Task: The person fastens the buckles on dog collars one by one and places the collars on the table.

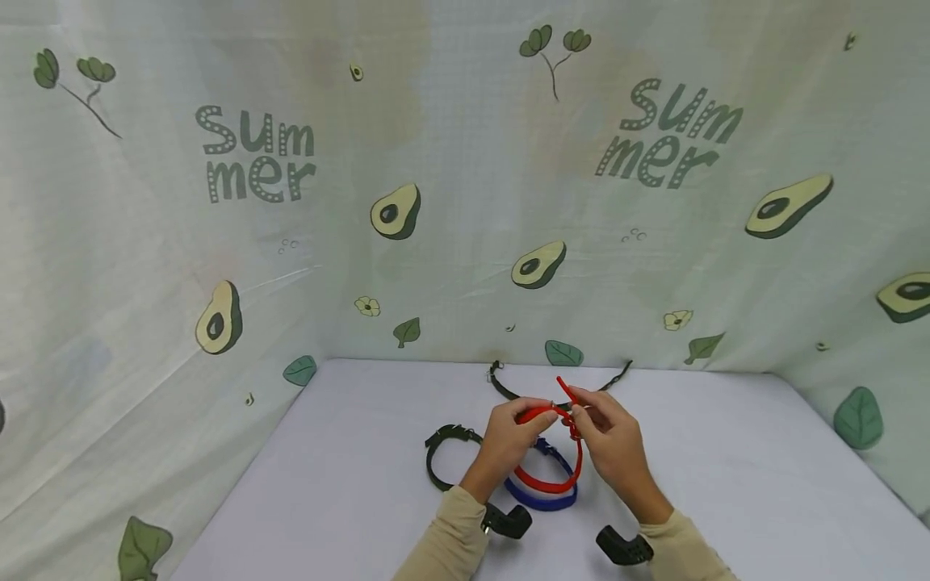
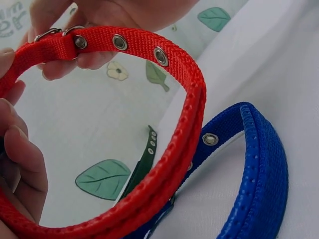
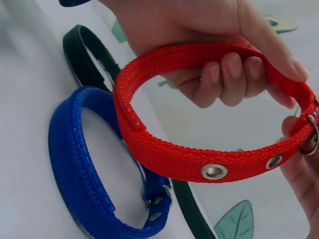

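A red collar (image 1: 548, 486) is held up in a loop between my two hands, with metal eyelets along its strap. My left hand (image 1: 504, 442) grips the band, the thumb lying along it near the buckle in the right wrist view. My right hand (image 1: 613, 444) pinches the strap by the metal buckle (image 3: 313, 134), and a free red strap end (image 1: 565, 389) sticks up beside its fingers. A closed blue collar (image 1: 548, 504) rests on the table just below the red one. The fingertips partly hide the buckle.
Left of the hands lies a dark green looped collar (image 1: 430, 464). Behind them another dark collar (image 1: 501, 389) is stretched out unfastened. The white table (image 1: 349, 500) meets a printed cloth backdrop (image 1: 450, 307). Black devices (image 1: 511, 523) hang at both wrists.
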